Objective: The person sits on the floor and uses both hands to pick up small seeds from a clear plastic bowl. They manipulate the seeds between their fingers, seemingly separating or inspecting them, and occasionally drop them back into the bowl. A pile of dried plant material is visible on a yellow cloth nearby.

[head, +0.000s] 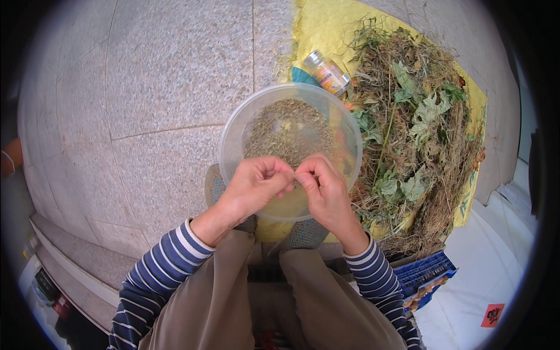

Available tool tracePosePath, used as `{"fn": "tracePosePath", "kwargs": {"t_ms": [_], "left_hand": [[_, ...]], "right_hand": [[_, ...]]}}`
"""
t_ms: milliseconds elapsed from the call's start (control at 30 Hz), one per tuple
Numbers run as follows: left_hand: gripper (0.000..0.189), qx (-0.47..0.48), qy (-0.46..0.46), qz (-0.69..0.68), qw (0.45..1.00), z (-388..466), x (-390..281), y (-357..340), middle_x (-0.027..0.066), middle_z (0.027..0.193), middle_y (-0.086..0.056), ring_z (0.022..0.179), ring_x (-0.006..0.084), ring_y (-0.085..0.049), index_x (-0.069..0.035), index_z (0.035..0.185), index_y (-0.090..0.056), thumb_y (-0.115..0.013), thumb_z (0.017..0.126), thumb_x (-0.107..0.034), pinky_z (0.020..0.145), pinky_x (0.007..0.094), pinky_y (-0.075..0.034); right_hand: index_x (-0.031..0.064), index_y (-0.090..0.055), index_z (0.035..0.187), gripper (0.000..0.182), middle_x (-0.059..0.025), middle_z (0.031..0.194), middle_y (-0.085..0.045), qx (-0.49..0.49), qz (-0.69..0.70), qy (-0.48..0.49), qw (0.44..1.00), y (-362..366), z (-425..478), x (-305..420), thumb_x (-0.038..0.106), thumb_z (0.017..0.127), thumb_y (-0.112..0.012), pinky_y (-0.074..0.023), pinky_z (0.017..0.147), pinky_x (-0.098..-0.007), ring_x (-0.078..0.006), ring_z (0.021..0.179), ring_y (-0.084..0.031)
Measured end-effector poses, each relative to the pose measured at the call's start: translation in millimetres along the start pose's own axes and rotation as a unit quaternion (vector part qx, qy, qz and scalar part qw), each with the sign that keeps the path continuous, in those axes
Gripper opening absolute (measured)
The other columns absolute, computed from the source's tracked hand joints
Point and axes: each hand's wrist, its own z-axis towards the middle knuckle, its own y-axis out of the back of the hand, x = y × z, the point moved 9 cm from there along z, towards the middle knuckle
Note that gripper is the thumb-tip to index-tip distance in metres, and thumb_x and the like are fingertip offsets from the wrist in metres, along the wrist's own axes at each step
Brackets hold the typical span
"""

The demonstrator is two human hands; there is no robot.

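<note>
My left hand [258, 179] and my right hand [324, 186] meet over the near half of a translucent plastic tub [232, 116]. Thumb and forefinger of each are pinched together, tip to tip, on a tiny pale piece, apparently plant matter, mostly hidden by the fingers. Dry brown plant crumbs or seeds [284, 127] cover part of the tub's bottom. To the right of the tub lies a heap of dried stalks and wilted green leaves [420, 144], spread on a yellow woven sheet [326, 26].
A labelled jar [327, 72] lies tilted beyond the tub's rim. My shoes [304, 232] flank the tub's near side. A blue plastic crate [424, 271] stands at lower right, near red paper [492, 315] bearing writing. Stone paving [175, 65] extends left; another person's arm [9, 157] shows there.
</note>
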Motion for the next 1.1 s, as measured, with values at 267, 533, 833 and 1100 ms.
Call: {"fn": "tracePosePath", "kwargs": {"t_ms": [267,533,833,1100], "left_hand": [[0.009,0.007,0.007,-0.014,1.000,0.0,2.2,-1.2,-0.0006,0.070,-0.055,0.062,0.0039,-0.048,0.000,0.081,-0.057,-0.052,0.082,-0.009,0.056,0.0182,-0.040],[0.010,-0.007,-0.011,-0.019,1.000,3.1,11.6,3.5,-0.0038,0.065,-0.050,0.055,0.0022,-0.046,-0.006,0.083,-0.054,-0.051,0.087,-0.014,0.044,0.0149,-0.033],[0.010,-0.014,0.009,-0.016,1.000,4.4,16.1,5.1,-0.0040,0.066,-0.050,0.055,0.0023,-0.046,-0.006,0.083,-0.054,-0.052,0.087,-0.015,0.043,0.0149,-0.033],[0.010,-0.005,-0.005,-0.010,1.000,4.3,15.1,1.3,-0.0042,0.068,-0.050,0.056,0.0022,-0.046,-0.006,0.084,-0.054,-0.052,0.087,-0.015,0.043,0.0147,-0.033]], "right_hand": [[-0.0002,-0.048,0.082,0.012,-0.0088,0.073,-0.048,0.027,0.090,-0.093,0.991,-12.6,-6.1,-30.5,0.011,0.087,-0.047,-0.0392,0.058,-0.0281,-0.0183,0.063,-0.047],[0.0016,-0.048,0.084,0.015,-0.0030,0.064,-0.045,0.016,0.130,-0.177,0.975,-15.1,-12.8,-47.6,0.015,0.090,-0.044,-0.0368,0.053,-0.0252,-0.0099,0.058,-0.042],[0.0033,-0.046,0.084,0.014,-0.0010,0.063,-0.043,0.013,0.133,-0.178,0.975,-14.6,-13.1,-54.0,0.015,0.091,-0.042,-0.0339,0.050,-0.0226,-0.0076,0.055,-0.040],[0.0023,-0.046,0.084,0.012,-0.0003,0.063,-0.044,0.022,0.177,-0.189,0.966,-18.2,-15.2,-57.5,0.012,0.090,-0.042,-0.0355,0.050,-0.0227,-0.0073,0.055,-0.041]]}}
